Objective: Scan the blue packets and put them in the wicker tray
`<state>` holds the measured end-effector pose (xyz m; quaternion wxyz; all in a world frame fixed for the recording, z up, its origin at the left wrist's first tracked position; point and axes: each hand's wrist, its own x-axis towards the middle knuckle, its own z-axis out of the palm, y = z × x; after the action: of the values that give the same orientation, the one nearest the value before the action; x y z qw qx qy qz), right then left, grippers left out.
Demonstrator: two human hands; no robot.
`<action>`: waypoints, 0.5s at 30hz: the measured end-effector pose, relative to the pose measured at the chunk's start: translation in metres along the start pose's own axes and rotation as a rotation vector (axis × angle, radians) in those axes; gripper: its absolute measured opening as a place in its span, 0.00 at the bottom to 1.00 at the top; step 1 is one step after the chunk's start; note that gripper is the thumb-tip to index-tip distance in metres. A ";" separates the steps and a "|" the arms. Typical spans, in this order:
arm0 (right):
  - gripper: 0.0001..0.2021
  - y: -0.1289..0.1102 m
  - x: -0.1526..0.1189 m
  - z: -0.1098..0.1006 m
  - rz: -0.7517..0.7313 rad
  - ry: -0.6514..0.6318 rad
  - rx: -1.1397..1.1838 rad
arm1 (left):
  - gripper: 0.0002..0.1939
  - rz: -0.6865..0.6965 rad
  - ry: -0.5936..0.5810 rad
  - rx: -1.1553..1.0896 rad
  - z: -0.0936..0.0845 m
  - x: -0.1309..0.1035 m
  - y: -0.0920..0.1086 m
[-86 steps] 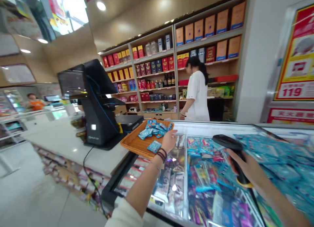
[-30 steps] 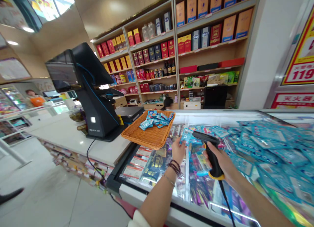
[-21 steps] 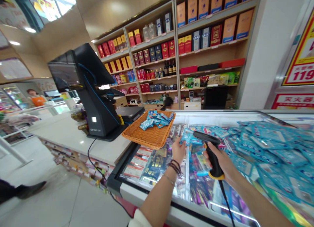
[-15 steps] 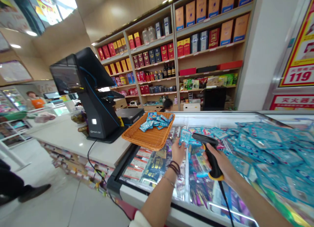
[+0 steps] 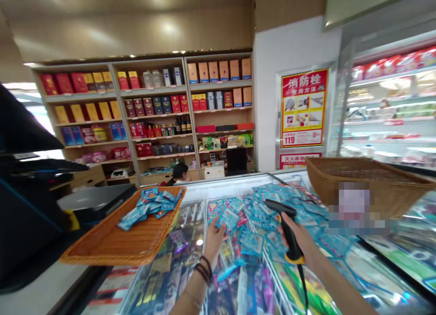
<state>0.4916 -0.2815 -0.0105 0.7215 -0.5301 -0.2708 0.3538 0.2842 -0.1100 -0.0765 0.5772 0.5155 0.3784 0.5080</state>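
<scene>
Blue packets (image 5: 272, 197) lie scattered over the glass top of a freezer (image 5: 177, 269). My left hand (image 5: 214, 240), with beaded bracelets at the wrist, has its fingers closed on a blue packet (image 5: 228, 219). A black barcode scanner with yellow trim (image 5: 289, 233) is gripped in my right hand (image 5: 299, 238), its head pointing left over the packets. Left of my hands, an orange wicker basket (image 5: 112, 242) holds several blue packets at its far side.
A large brown basket (image 5: 361, 179) rests on the freezer at the right. The dark register stand (image 5: 27, 201) is at the left edge. Behind the freezer are shelves of boxes (image 5: 156, 106) and a person's dark-haired head (image 5: 179, 171).
The view has turned right and come closer, bringing the brown basket and the red poster into sight. Both hands keep hold of the packet and the scanner.
</scene>
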 end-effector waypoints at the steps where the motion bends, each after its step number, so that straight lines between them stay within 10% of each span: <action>1: 0.23 -0.006 0.001 -0.013 -0.008 0.032 -0.004 | 0.31 -0.012 -0.020 -0.015 0.013 0.001 -0.001; 11: 0.25 -0.026 0.006 -0.093 -0.101 0.256 0.025 | 0.23 -0.115 -0.355 -0.143 0.149 0.012 0.036; 15: 0.26 -0.020 0.001 -0.094 -0.086 0.261 0.005 | 0.24 -0.147 -0.443 -0.246 0.167 0.018 0.049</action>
<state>0.5683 -0.3382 -0.0182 0.7663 -0.5577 -0.1963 0.2515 0.4384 -0.1294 0.0031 0.7396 0.5110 0.2147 0.3818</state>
